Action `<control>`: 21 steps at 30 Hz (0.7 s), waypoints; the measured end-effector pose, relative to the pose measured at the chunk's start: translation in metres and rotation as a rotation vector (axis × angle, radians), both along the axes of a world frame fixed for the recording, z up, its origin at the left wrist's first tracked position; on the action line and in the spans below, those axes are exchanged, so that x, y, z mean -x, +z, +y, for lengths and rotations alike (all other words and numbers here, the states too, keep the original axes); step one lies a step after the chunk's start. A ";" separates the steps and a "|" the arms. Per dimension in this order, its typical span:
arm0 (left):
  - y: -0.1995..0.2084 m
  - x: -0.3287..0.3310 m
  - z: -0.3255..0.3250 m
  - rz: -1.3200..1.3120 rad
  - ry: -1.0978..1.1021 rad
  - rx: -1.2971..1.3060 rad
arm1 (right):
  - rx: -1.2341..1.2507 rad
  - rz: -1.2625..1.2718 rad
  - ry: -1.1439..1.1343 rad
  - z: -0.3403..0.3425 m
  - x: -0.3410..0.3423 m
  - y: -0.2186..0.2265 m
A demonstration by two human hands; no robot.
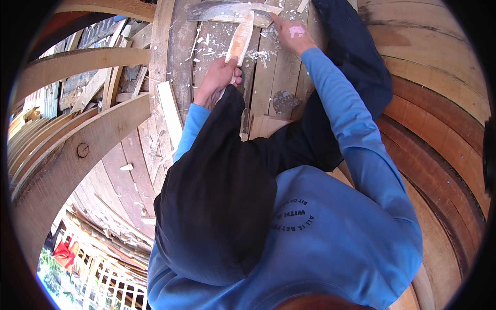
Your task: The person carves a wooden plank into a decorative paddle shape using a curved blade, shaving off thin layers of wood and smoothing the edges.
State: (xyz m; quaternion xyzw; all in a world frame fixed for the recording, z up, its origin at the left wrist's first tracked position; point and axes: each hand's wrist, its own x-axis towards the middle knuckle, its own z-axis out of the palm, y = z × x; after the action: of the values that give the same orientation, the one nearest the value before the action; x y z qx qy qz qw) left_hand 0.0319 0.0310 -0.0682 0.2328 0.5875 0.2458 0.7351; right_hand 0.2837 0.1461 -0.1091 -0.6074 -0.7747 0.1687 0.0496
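My left hand [219,80] is closed round the lower end of a pale, pointed piece of carved wood [241,41], whose tip points away from me. At the top of the view lies a long, curved grey blade like a machete [212,11], and the wood's tip overlaps it. My right hand [294,35], with a pink patch on its back, has its index finger stretched out to the right end of the blade piece. Whether that finger touches it I cannot tell. Nothing shows in this hand. My dark-trousered knees are bent on either side.
Wood shavings [261,54] litter the planks. A dark flat stone [285,102] and a wooden block [266,125] lie between my legs. Beside my left arm is a pale wood strip [169,113]. Curved timber ribs [82,150] rise at left; curved planks [434,113] wall the right.
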 end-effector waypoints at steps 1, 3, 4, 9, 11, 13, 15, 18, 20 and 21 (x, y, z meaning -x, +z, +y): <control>-0.001 0.003 -0.004 -0.003 -0.001 0.011 | 0.019 0.007 0.094 -0.008 0.005 0.000; -0.004 0.008 -0.004 -0.014 0.022 0.008 | 0.029 0.015 0.305 -0.024 0.019 0.028; -0.002 0.009 -0.006 0.030 0.022 0.004 | 0.125 -0.005 0.359 -0.038 0.033 0.059; -0.009 0.004 0.001 -0.015 0.025 -0.056 | 0.107 0.012 0.221 -0.021 0.023 0.038; -0.008 0.006 0.002 0.000 0.021 -0.050 | 0.103 0.025 0.318 -0.047 0.045 0.049; -0.008 0.006 0.002 0.027 0.023 -0.047 | 0.084 0.024 0.257 -0.038 0.044 0.047; -0.009 0.003 0.001 0.011 0.003 -0.039 | 0.016 0.048 0.076 -0.014 0.022 0.013; -0.012 0.010 -0.004 0.007 0.019 -0.019 | 0.164 0.014 0.250 -0.038 0.052 0.048; -0.016 0.012 -0.004 0.021 0.009 -0.035 | 0.177 -0.042 0.311 -0.039 0.058 0.062; -0.015 0.008 -0.002 -0.005 0.009 -0.033 | 0.161 -0.010 0.195 -0.030 0.043 0.048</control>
State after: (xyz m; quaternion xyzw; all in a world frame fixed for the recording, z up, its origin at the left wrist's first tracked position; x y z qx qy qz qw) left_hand 0.0237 0.0285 -0.0830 0.2417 0.5826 0.2592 0.7314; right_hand 0.2405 0.1165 -0.0613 -0.5320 -0.8143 0.2313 -0.0198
